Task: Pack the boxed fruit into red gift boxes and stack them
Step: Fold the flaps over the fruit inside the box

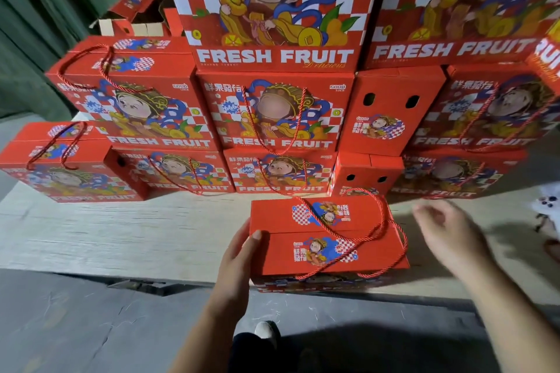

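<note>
The person is standing at the stacking step. A closed red box (pixel 328 244) is sitting alone on the wooden counter (pixel 121 230), just in front of the big stack (pixel 272 118) of boxes that look the same. The left hand (pixel 242 254) is lying against the box's left side, fingers mostly straight, thumb resting on the top edge. The right hand (pixel 448 233) is hanging in the air beside the box, fingers spread and holding nothing; it is blurry, so it is probably moving. The box's rope handles (pixel 363 236) are lying loose over its lid. Next, both hands are likely going to need to take the box by its sides or ropes and lift it onto the stack. Every box lid is shut, so the fruit inside is not showing. Behind the stack, at the back left, one box (pixel 133 20) is sitting open, but what it holds is hidden.
</note>
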A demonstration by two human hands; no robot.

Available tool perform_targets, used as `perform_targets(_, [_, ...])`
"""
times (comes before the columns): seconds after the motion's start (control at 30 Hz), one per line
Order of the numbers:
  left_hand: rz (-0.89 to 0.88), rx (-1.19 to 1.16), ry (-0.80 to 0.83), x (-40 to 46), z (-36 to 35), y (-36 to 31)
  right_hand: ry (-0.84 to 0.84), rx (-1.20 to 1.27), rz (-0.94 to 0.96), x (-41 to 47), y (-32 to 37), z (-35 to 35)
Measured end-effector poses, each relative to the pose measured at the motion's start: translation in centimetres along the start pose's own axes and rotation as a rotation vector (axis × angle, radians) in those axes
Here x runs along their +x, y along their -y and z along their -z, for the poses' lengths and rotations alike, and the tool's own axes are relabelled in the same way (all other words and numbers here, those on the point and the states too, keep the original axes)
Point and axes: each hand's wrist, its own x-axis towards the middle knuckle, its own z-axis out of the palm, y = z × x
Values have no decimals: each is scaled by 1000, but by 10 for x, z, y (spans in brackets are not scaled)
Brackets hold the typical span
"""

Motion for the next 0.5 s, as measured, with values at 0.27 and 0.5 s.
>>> perform_targets(0.27, [38,-147,-53,-5,13,-20,367,685,-134,-15,27,-64])
perform_targets(0.5, [-185,-117,-122,-56,73,-102,509,833,100,-57,118,-46])
